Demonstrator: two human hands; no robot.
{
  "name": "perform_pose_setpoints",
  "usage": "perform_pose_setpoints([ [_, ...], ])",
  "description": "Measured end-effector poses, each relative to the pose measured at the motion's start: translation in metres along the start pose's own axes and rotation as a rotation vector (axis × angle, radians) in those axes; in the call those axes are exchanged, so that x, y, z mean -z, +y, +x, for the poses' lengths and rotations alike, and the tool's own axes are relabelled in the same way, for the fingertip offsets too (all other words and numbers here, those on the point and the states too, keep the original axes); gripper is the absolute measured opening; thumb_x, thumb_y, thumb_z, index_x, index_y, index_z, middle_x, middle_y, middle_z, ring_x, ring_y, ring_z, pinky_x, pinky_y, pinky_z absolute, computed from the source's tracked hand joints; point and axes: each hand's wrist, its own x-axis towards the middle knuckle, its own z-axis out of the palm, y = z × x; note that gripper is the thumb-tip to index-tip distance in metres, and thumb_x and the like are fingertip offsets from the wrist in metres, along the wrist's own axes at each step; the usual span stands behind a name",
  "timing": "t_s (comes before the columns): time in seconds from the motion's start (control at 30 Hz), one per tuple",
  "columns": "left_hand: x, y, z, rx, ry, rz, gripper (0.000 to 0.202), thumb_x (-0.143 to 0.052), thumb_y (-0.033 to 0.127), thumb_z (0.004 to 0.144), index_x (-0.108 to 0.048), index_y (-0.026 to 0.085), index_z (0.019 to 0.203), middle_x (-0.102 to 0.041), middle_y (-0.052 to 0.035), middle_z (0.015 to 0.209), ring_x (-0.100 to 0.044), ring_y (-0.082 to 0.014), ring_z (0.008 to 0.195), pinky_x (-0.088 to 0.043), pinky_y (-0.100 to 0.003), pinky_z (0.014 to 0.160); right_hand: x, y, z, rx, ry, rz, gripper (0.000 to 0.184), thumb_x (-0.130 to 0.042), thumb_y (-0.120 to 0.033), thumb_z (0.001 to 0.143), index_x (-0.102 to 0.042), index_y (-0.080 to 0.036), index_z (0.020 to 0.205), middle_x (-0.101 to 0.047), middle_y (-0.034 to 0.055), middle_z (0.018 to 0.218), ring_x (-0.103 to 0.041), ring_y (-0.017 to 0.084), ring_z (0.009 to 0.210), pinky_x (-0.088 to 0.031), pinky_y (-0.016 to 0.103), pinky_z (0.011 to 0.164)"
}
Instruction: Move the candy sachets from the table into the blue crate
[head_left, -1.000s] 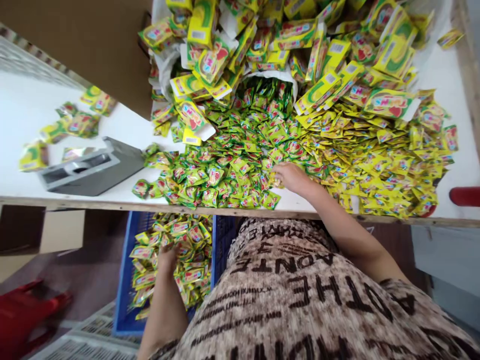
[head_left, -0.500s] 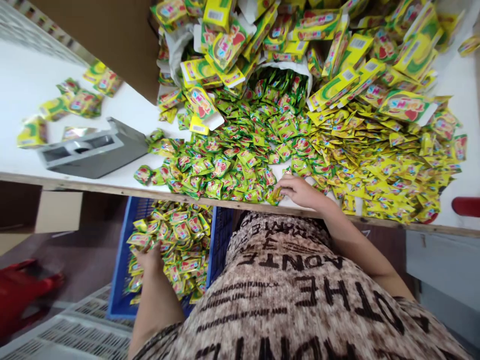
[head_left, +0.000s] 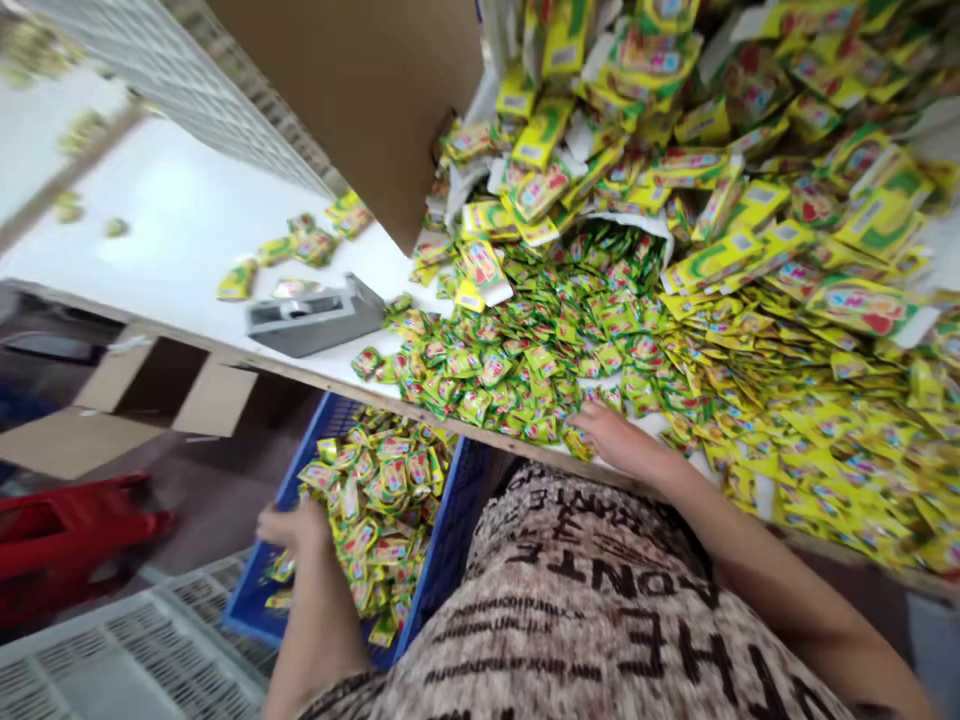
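Observation:
My right hand [head_left: 611, 435] lies on the front edge of the white table [head_left: 172, 230]. Its fingertips touch green sachets at the near rim of a wide green sachet pile [head_left: 525, 350]; nothing is clearly pinched. Below the table stands a blue crate [head_left: 459, 500] holding several green sachets [head_left: 375, 500]. My left hand [head_left: 296, 525] is low at the crate's left side, on the sachets there. I see it from the back and its grip is hidden. A patterned brown garment covers my lap.
Yellow sachets [head_left: 825, 400] spread right of the green ones. Yellow-green boxes [head_left: 675, 150] are heaped behind. A grey tape dispenser [head_left: 315, 315] sits left on the table, and brown cardboard [head_left: 360, 90] stands behind it. A red stool [head_left: 67, 540] is on the floor at left.
The view has swung left and tilted. My right hand drew back from inside the green pile to the table's front edge. My left hand moved toward the crate's left side.

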Motion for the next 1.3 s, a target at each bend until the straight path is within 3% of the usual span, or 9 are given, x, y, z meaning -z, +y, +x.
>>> perform_pose_setpoints([
  [0.13,0.003,0.114,0.035,-0.264,0.242,-0.266,0.028,-0.049,0.020,0.088,-0.051,0.017,0.115,-0.056,-0.0089,0.114,-0.055,-0.0222,0.107,-0.049,-0.038,0.092,-0.013,0.005,-0.003,-0.042,0.103,0.041,0.023,-0.054,-0.006,0.085,-0.065,-0.013,0.103,-0.055,0.0104,0.093,-0.050,0.024,0.097,-0.043,0.034,0.088],
  [0.23,-0.002,0.232,0.027,-0.808,0.102,-0.462,0.024,-0.044,0.017,0.091,-0.058,0.014,0.111,-0.060,-0.0103,0.110,-0.056,-0.0199,0.104,-0.050,-0.033,0.088,-0.015,0.004,-0.008,-0.076,0.160,-0.010,0.018,-0.053,-0.006,0.085,-0.065,-0.013,0.096,-0.056,0.0118,0.097,-0.050,0.025,0.098,-0.045,0.037,0.088],
  [0.33,-0.011,0.334,0.011,-1.239,-0.025,-0.234,0.051,-0.046,-0.003,0.080,-0.054,0.016,0.126,-0.046,-0.0128,0.140,-0.040,-0.0240,0.131,-0.037,-0.043,0.107,-0.010,0.003,-0.022,-0.089,0.199,-0.094,0.015,-0.053,-0.007,0.085,-0.064,-0.015,0.092,-0.057,0.0142,0.108,-0.050,0.028,0.105,-0.044,0.041,0.092],
  [0.47,-0.011,0.401,0.004,-1.519,-0.249,0.076,0.046,-0.058,0.000,0.077,-0.056,0.011,0.122,-0.034,-0.0142,0.149,-0.020,-0.0345,0.141,-0.019,-0.061,0.110,-0.006,-0.001,-0.048,-0.167,0.199,0.030,0.018,-0.057,-0.013,0.088,-0.061,-0.015,0.105,-0.061,0.0136,0.108,-0.056,0.025,0.102,-0.046,0.038,0.090],
  [0.67,0.020,0.395,-0.027,-1.511,-0.112,-0.058,0.058,-0.042,0.042,0.090,-0.045,-0.009,0.119,-0.050,-0.0121,0.122,-0.035,-0.0282,0.128,-0.014,-0.059,0.103,-0.020,0.011,-0.061,-0.280,0.340,0.374,0.023,-0.074,-0.027,0.077,-0.066,-0.017,0.096,-0.064,0.0064,0.093,-0.061,0.020,0.086,-0.047,0.032,0.079],
  [0.8,0.024,0.348,-0.114,-1.324,-0.587,-0.268,0.050,-0.063,0.040,0.075,-0.053,0.005,0.110,-0.056,0.0016,0.077,-0.053,-0.0084,0.073,-0.039,-0.022,0.075,-0.007,0.014,-0.065,-0.388,0.696,0.708,0.026,-0.074,-0.038,0.076,-0.062,-0.018,0.087,-0.062,0.0000,0.077,-0.058,0.016,0.069,-0.047,0.028,0.066],
  [0.97,-0.019,0.306,-0.231,-1.287,-1.052,-0.395,0.040,-0.069,0.030,0.067,-0.056,0.016,0.102,-0.057,0.0008,0.076,-0.050,-0.0127,0.064,-0.037,-0.022,0.057,0.029,-0.001,-0.063,-0.387,1.202,0.650,0.028,-0.068,-0.037,0.083,-0.061,-0.021,0.105,-0.067,0.0043,0.097,-0.062,0.018,0.086,-0.051,0.033,0.080],
  [1.1,-0.034,0.302,-0.266,-1.117,-1.036,-0.443,0.039,-0.067,0.033,0.069,-0.053,0.016,0.101,-0.056,0.0013,0.074,-0.052,-0.0139,0.064,-0.038,-0.024,0.057,0.025,0.004,-0.061,-0.341,1.118,0.299,0.021,-0.065,-0.034,0.086,-0.066,-0.021,0.102,-0.065,0.0051,0.093,-0.061,0.020,0.088,-0.050,0.034,0.083],
  [1.3,-0.038,0.294,-0.275,-1.095,-0.913,-0.486,0.047,-0.069,0.029,0.070,-0.053,0.016,0.113,-0.063,-0.0061,0.099,-0.060,-0.0203,0.088,-0.048,-0.031,0.078,0.025,0.011,-0.071,-0.396,0.788,0.255,0.021,-0.059,-0.027,0.087,-0.069,-0.019,0.103,-0.061,0.0044,0.089,-0.059,0.017,0.081,-0.047,0.029,0.077],
])
